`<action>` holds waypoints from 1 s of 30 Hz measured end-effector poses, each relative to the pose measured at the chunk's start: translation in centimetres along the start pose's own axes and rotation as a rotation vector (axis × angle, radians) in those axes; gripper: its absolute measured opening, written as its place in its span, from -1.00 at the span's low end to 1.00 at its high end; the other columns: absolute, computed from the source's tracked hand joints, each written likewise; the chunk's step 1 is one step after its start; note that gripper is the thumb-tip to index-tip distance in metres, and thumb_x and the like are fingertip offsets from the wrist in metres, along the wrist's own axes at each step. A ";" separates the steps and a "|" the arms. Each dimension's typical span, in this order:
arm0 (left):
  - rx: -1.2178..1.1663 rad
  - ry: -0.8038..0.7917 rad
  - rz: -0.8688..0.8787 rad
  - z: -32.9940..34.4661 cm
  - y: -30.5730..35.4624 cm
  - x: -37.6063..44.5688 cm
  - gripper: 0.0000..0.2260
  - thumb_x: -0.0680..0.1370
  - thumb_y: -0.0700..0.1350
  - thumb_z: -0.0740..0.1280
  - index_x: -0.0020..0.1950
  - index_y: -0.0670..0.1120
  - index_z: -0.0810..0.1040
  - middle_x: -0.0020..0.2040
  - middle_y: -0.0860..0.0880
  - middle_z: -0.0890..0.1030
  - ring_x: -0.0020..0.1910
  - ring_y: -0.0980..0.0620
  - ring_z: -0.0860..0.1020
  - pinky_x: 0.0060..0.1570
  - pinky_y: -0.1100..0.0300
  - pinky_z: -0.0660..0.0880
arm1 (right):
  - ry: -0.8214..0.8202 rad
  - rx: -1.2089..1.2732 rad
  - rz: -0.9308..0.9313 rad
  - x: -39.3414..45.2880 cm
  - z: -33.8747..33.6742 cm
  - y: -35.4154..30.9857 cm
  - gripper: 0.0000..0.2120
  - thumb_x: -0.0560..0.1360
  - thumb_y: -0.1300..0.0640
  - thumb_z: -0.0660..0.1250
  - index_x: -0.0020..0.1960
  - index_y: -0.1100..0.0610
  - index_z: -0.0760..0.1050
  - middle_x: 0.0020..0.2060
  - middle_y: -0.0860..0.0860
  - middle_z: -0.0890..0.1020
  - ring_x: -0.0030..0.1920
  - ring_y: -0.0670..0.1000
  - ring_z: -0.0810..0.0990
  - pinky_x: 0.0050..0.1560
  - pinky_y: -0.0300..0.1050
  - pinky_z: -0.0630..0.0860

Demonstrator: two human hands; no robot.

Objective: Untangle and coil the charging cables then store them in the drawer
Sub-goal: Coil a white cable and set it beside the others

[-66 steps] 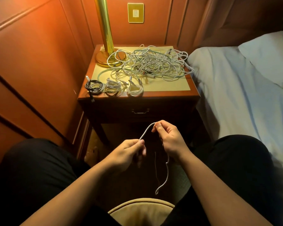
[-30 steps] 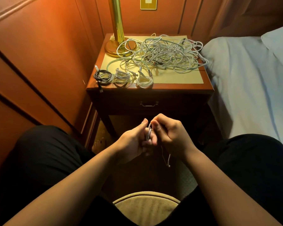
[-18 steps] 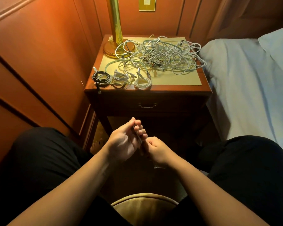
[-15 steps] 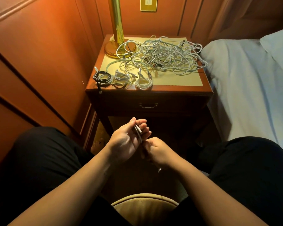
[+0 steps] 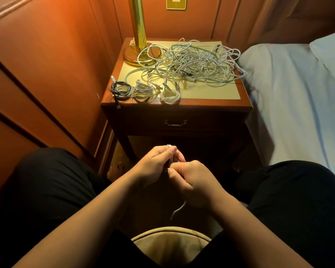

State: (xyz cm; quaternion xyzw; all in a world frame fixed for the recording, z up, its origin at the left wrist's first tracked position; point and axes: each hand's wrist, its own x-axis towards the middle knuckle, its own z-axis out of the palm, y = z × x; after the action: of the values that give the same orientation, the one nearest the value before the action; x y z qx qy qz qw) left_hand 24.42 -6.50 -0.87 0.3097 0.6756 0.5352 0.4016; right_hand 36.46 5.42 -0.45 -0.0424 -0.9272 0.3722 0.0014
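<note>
Between my knees, my left hand (image 5: 155, 164) grips a small bundle of white cable (image 5: 170, 151), and my right hand (image 5: 193, 180) pinches the same cable just beside it. A short loose end of the white cable (image 5: 178, 209) dangles below my right wrist. On the nightstand (image 5: 211, 105), a big tangle of pale cables (image 5: 191, 62) lies at the back. Three coiled cables sit along its front left: a black one (image 5: 120, 89), a grey-white one (image 5: 143, 91) and a white one (image 5: 170, 96). The drawer (image 5: 175, 123) below is closed.
A brass lamp (image 5: 139, 35) stands at the nightstand's back left, with cable loops over its base. Wood-panelled wall runs along the left. A bed with pale sheets (image 5: 298, 103) lies to the right. A tan cushion edge (image 5: 170, 242) shows between my thighs.
The long hanging cable has been gathered into loops in my left hand, so only a short end dangles. My right hand has swung under and back up beside the bundle.
</note>
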 end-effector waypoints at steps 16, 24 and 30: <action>-0.428 -0.234 -0.199 2.2 -0.3 -0.9 -0.45 0.68 0.22 0.00 -0.37 -0.07 0.37 -0.47 0.04 0.24 -0.51 0.10 0.16 -0.48 0.24 0.16 | 0.354 0.299 -0.016 1.1 -2.9 3.2 -0.78 0.61 -0.06 0.42 -0.05 0.09 0.63 -0.25 -0.10 0.65 -0.21 -0.13 0.66 -0.22 -0.15 0.55; -0.989 0.049 -0.162 1.0 1.0 -0.6 -0.56 0.72 0.04 0.07 -0.28 -0.08 0.48 -0.40 0.03 0.27 -0.43 0.10 0.25 -0.36 0.22 0.31 | 0.055 0.444 0.297 1.8 2.8 2.8 -0.61 0.71 -0.08 0.18 -0.16 0.11 0.55 -0.39 0.08 0.58 -0.39 -0.07 0.46 -0.36 0.08 0.40; -0.857 0.357 -0.143 -0.2 0.6 0.3 -0.64 0.75 0.00 0.08 -0.10 -0.12 0.52 -0.29 -0.01 0.50 -0.35 0.11 0.48 -0.10 0.15 0.45 | -0.143 0.371 0.324 1.0 2.5 0.9 -0.56 0.72 -0.05 0.15 -0.26 0.02 0.58 -0.35 0.09 0.59 -0.34 0.11 0.52 -0.27 0.06 0.44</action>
State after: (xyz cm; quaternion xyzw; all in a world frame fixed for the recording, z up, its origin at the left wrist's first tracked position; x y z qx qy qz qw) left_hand 24.12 -6.23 -0.34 -0.0283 0.4718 0.7817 0.4068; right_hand 35.41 4.42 -2.88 -0.1631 -0.8218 0.5335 -0.1161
